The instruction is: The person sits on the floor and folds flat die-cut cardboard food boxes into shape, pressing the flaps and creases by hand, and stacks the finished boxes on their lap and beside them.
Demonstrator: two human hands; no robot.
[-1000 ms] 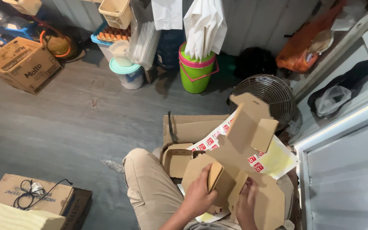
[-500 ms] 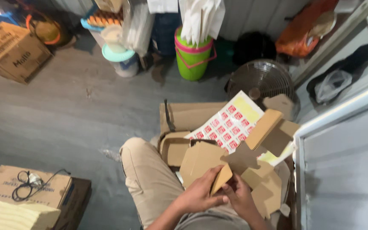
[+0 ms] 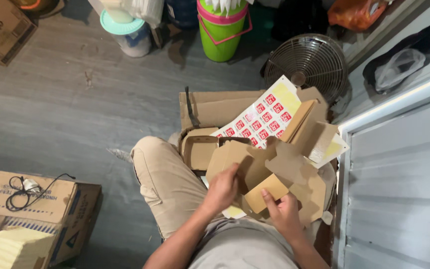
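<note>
Both hands work at lower centre of frame. Left hand (image 3: 222, 188) has its fingers curled around the edge of a flat die-cut cardboard box blank (image 3: 274, 167); right hand (image 3: 285, 213) pinches a folded flap (image 3: 266, 193) of it, thumb on top. I see the blank resting over the lap, just right of the khaki-clad knee (image 3: 162, 174). Behind it lies a sheet of red-and-white stickers (image 3: 262, 117). Upper right stands a round wire fan (image 3: 305, 62); a green bucket (image 3: 221, 35) sits top centre.

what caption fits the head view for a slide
Seated person's left hand and right hand folding a flat brown cardboard box blank over a red-and-white sticker sheet.
</note>
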